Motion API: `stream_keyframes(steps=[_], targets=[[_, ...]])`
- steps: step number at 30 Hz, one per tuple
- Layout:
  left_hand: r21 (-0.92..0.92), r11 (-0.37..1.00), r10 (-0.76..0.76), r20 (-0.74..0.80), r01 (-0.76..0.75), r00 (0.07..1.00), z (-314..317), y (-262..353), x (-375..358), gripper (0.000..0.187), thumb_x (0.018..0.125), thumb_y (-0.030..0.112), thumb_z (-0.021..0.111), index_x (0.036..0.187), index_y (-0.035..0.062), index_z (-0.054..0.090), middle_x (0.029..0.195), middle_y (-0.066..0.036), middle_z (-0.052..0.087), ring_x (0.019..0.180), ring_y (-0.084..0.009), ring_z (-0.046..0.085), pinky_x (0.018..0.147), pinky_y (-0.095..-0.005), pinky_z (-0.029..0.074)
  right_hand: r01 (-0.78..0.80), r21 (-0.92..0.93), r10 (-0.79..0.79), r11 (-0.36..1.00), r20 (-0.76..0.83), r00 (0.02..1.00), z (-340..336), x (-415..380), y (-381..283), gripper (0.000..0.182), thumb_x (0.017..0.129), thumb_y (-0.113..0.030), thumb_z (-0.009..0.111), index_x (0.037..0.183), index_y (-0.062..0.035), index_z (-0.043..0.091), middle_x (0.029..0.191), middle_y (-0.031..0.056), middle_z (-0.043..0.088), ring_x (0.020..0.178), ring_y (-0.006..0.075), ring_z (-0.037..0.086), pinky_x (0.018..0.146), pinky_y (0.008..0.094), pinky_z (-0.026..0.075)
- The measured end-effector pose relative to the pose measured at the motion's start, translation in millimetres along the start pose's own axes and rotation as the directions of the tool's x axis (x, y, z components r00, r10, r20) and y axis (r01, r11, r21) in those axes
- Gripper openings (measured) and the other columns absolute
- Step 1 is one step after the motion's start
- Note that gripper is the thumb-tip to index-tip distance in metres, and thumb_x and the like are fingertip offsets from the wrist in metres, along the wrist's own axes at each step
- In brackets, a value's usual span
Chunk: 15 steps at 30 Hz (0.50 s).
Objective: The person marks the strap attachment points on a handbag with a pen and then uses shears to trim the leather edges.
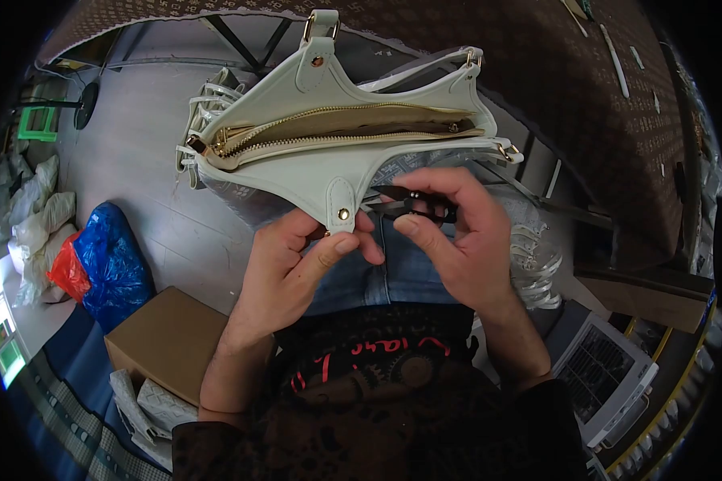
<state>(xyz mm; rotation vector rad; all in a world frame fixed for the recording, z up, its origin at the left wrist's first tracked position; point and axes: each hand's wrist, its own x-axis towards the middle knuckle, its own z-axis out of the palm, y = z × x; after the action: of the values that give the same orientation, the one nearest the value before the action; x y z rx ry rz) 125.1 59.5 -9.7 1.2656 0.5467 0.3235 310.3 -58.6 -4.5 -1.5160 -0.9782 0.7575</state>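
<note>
A white handbag (285,172) lies across the lap, its gold zipper (297,144) open on a beige lining. My left hand (301,260) pinches the end of the bag's near strap tab (341,200), just below a gold rivet. My right hand (461,232) is closed on small black thread snips (417,205), whose blades point left toward the tab. A narrow gap separates the blades from the rivet. The bag's far tab (314,68) stands up with a metal ring at its top.
A brown patterned cloth (569,104) hangs over the table at the upper right. On the left are blue (116,264) and red (68,272) plastic bags and a cardboard box (168,341). A grey-white heater-like unit (606,373) stands at the lower right.
</note>
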Motion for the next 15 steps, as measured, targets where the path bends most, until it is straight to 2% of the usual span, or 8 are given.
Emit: stream_keyframes(steps=[1, 3, 6, 9, 15], targets=[[0.009, 1.000, -0.005, -0.008, 0.005, 1.000, 0, 1, 0, 0.018, 0.104, 0.011, 0.062, 0.114, -0.0026, 0.068, 0.092, -0.007, 0.076, 0.093, -0.0128, 0.069, 0.089, -0.0290, 0.053, 0.002, 0.000, -0.002, 1.000, 0.000, 1.000, 1, 1, -1, 0.027, 0.086, -0.002, 0.079, 0.112, -0.0047, 0.074, 0.101, 0.0073, 0.070, 0.085, 0.0141, 0.068, 0.073, 0.0273, 0.055], [0.043, 0.999, 0.009, -0.006, -0.009, 1.000, 0, 3, 1, 0.018, 0.104, 0.011, 0.062, 0.113, -0.0023, 0.069, 0.092, -0.007, 0.076, 0.092, -0.0125, 0.069, 0.088, -0.0287, 0.053, 0.168, -0.103, -0.165, 0.980, 0.042, 0.985, 3, 2, -2, 0.031, 0.082, 0.001, 0.080, 0.112, -0.0052, 0.074, 0.101, 0.0077, 0.069, 0.086, 0.0170, 0.068, 0.073, 0.0289, 0.055], [0.077, 0.997, 0.018, -0.007, -0.018, 1.000, 0, 4, 1, 0.017, 0.104, 0.011, 0.062, 0.111, -0.0018, 0.070, 0.092, -0.006, 0.076, 0.091, -0.0120, 0.069, 0.087, -0.0283, 0.053, 0.229, -0.162, -0.218, 0.960, 0.077, 0.973, 7, 0, 2, 0.032, 0.082, -0.002, 0.081, 0.113, -0.0045, 0.075, 0.105, 0.0099, 0.069, 0.092, 0.0193, 0.068, 0.079, 0.0303, 0.055], [0.078, 0.997, 0.012, -0.017, -0.011, 1.000, 0, 3, 1, 0.016, 0.104, 0.011, 0.062, 0.110, -0.0014, 0.070, 0.092, -0.006, 0.076, 0.091, -0.0118, 0.070, 0.086, -0.0281, 0.054, 0.259, -0.200, -0.246, 0.945, 0.091, 0.965, 8, 2, 2, 0.031, 0.081, -0.001, 0.081, 0.111, -0.0050, 0.076, 0.104, 0.0111, 0.069, 0.092, 0.0223, 0.069, 0.078, 0.0312, 0.056], [0.096, 0.995, 0.007, -0.016, -0.005, 1.000, 0, 3, 1, 0.016, 0.103, 0.011, 0.062, 0.110, -0.0010, 0.070, 0.092, -0.006, 0.077, 0.090, -0.0120, 0.070, 0.085, -0.0281, 0.054, 0.228, -0.215, -0.218, 0.950, 0.070, 0.973, 11, 1, -2, 0.030, 0.080, -0.001, 0.082, 0.109, -0.0054, 0.077, 0.103, 0.0113, 0.070, 0.092, 0.0232, 0.070, 0.078, 0.0316, 0.056]])
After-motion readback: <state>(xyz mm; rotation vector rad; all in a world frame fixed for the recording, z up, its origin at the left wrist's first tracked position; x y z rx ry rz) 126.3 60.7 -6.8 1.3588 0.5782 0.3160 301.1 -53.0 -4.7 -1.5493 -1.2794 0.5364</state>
